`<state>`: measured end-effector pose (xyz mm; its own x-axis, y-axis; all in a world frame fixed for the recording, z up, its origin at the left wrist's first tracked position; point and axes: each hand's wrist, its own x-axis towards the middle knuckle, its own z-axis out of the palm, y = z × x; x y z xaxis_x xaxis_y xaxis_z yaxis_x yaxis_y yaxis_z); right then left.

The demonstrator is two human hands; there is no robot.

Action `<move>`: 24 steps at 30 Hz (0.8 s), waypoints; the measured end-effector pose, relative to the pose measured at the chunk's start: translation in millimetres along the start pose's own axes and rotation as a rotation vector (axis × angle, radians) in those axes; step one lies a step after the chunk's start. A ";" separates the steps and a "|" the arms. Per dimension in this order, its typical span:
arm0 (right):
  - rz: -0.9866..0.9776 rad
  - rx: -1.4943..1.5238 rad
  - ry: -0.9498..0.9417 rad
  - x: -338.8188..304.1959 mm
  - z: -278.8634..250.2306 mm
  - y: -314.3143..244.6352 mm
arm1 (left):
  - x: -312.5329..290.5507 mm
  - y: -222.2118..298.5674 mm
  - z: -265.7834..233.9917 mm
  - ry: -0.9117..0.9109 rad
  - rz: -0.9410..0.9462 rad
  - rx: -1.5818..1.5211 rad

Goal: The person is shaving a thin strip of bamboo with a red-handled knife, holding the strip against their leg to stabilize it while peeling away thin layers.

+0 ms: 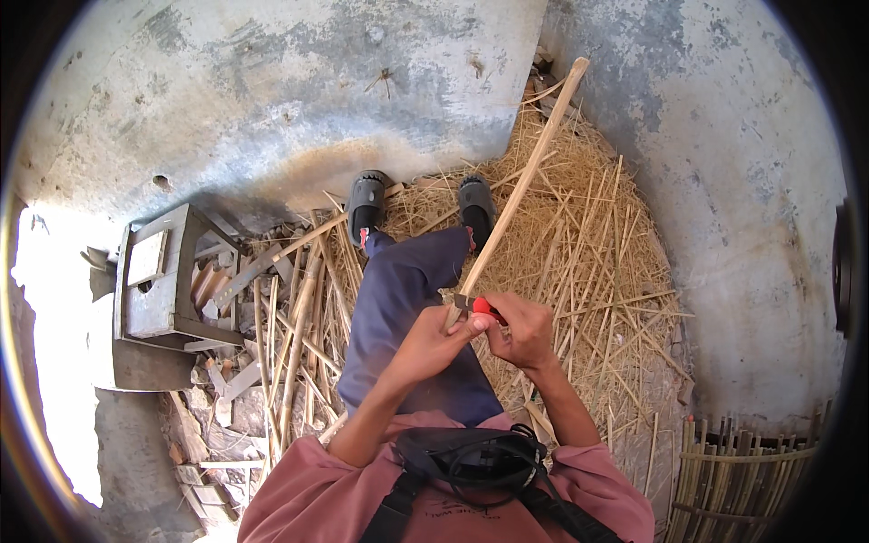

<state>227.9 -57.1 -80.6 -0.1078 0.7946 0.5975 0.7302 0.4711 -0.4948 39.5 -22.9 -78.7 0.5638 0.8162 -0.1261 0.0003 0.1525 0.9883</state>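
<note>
Over a straw-strewn floor point(597, 271), a stick point(525, 181) is gripped by the left hand point(434, 339); a knife point(480, 306) is clenched in the right hand point(525, 330).

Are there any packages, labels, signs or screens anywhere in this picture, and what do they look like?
No packages, signs or screens show.
Printed mark: on the chest of the pink shirt, below the black strapped pouch; small, dark, too blurred to make out.
Nothing else bears a label: the bamboo pole, the red-handled knife and the grey wooden stool are plain.
</note>
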 end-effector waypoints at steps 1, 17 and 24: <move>0.005 0.000 0.013 0.7 -0.3 1.0 | 1.5 0.1 1.2 0.005 -0.008 -0.009; 0.093 0.004 0.033 37.0 -33.4 37.4 | -14.0 8.0 -0.2 0.008 -0.061 0.194; 0.188 0.135 -0.069 38.9 -38.3 31.3 | -11.6 8.0 -3.8 -0.008 -0.077 0.057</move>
<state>272.4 -26.1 -48.6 -0.0275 0.8955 0.4443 0.6454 0.3553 -0.6762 29.9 -29.0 -69.6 0.5668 0.7989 -0.2013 0.0911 0.1821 0.9790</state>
